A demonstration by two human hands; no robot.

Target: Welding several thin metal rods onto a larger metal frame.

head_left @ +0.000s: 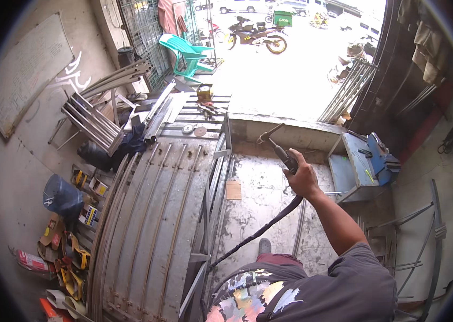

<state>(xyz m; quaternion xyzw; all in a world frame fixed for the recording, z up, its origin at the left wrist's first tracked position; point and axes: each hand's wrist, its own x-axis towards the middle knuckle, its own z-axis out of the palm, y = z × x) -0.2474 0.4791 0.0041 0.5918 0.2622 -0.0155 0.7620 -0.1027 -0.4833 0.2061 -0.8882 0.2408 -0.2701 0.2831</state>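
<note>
My right hand [304, 177] is raised in front of me over the floor, its fingers wrapped around the black handle of a welding torch [281, 153]. The torch's angled metal head points away from me, toward the doorway. From the handle a thick black cable [269, 224] runs back down and left past my body. Nothing is touched by the torch head. My left hand does not show. To the left stands a metal work table [175, 185] with several thin rods lying lengthwise on its sheet top. Grinding discs [199, 131] lie toward its far end.
A low sill [301, 124] crosses the doorway ahead. At right, a blue bench vise [383, 161] sits on a metal stand. Bent metal frames [434, 236] lean at far right. Left of the table are a blue bucket [61, 194], boxes and a fire extinguisher [32, 261]. A green chair [186, 53] stands ahead.
</note>
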